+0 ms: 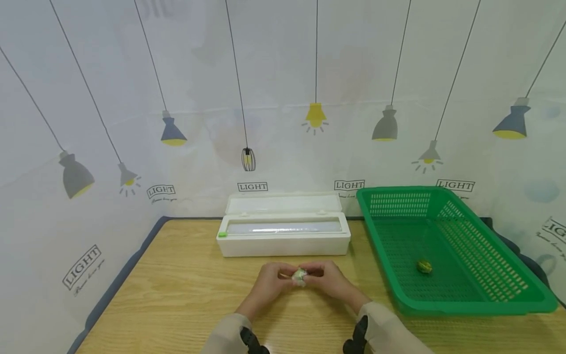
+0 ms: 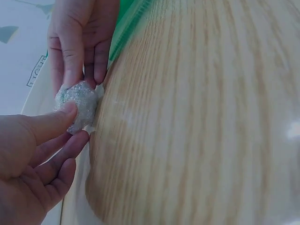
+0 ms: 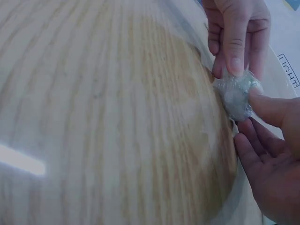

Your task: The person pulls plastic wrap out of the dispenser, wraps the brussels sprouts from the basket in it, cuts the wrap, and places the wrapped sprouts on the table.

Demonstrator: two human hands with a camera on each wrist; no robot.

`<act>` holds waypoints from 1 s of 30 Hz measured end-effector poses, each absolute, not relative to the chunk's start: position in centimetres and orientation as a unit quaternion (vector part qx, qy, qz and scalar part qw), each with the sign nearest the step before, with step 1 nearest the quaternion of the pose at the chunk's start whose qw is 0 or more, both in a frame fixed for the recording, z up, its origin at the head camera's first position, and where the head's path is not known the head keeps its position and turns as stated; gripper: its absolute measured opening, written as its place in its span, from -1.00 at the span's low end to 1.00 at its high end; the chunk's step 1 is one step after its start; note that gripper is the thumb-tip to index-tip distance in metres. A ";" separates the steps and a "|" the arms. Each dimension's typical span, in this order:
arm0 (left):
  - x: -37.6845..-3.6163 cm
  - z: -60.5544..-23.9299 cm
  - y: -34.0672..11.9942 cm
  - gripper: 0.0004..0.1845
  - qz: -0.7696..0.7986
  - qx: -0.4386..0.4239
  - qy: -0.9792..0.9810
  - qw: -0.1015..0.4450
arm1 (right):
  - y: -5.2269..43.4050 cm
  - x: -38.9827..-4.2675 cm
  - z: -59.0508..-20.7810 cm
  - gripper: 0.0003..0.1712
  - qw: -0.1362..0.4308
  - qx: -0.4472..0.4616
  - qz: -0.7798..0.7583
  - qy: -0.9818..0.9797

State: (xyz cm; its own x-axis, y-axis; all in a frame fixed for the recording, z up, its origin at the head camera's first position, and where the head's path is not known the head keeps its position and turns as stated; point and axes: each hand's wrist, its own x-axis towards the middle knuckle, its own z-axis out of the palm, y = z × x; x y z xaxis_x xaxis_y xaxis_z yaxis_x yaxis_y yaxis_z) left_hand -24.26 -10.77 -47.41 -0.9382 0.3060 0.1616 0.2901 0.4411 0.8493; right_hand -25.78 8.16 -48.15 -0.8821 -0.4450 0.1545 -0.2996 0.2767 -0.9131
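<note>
Bare table [image 1: 177,295] wood runs wide to the left of the left hand [image 1: 267,282], out to the table's dark left edge; the near edge lies below both wrists, with sleeves [image 1: 389,329] crossing it. Less room right of the right hand [image 1: 331,281]: a green basket [image 1: 508,275] sits close there, its near-left corner just beside the right forearm, its right side reaching about to the table's right edge. One small green-yellow ball [image 1: 424,266] lies in the basket, well apart from the hands. Straight ahead of both hands, near but not touching, stands a white wrap box [image 1: 283,243] with its lid [image 1: 283,202] flipped up against the wall cloth; a strip of bare wood separates box and knuckles. A printed lamp backdrop [image 1: 88,147] closes off the far and left sides. Nothing lies between the hands and the near edge. The wrapped ball [image 1: 299,276], covered in crinkled clear film, sits between the two hands at table centre, pinched from both sides: left thumb [image 2: 58,119] and fingers press it on one side, right thumb [image 3: 269,110] and fingertips on the other. Both hands are narrow, fingers curled round it. Wrist views show it right at the wood surface; whether it touches the table I cannot tell.
</note>
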 end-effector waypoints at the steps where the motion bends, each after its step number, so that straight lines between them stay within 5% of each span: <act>1: -24.3 -47.5 -10.8 -0.74 0.499 0.176 0.848 0.007 | 8.2 -25.8 -48.2 -0.68 0.067 -0.240 -0.551 0.796; 16: -24.9 -48.2 -11.2 -0.75 0.490 0.182 0.853 0.002 | 7.7 -25.7 -48.5 -0.74 0.030 -0.196 -0.560 0.805; 30: -23.8 -46.1 -15.7 -0.71 0.505 0.141 0.850 0.054 | 4.1 -26.0 -47.5 -0.67 0.078 -0.225 -0.595 0.768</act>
State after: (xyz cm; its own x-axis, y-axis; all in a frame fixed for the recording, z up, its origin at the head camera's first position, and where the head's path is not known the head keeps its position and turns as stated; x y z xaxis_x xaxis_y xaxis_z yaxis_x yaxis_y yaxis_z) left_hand -23.80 -15.74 -46.05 -0.9541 0.2951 0.0508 0.1859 0.4506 0.8731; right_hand -26.02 4.14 -47.50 -0.8862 -0.4389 0.1483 -0.2530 0.1904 -0.9485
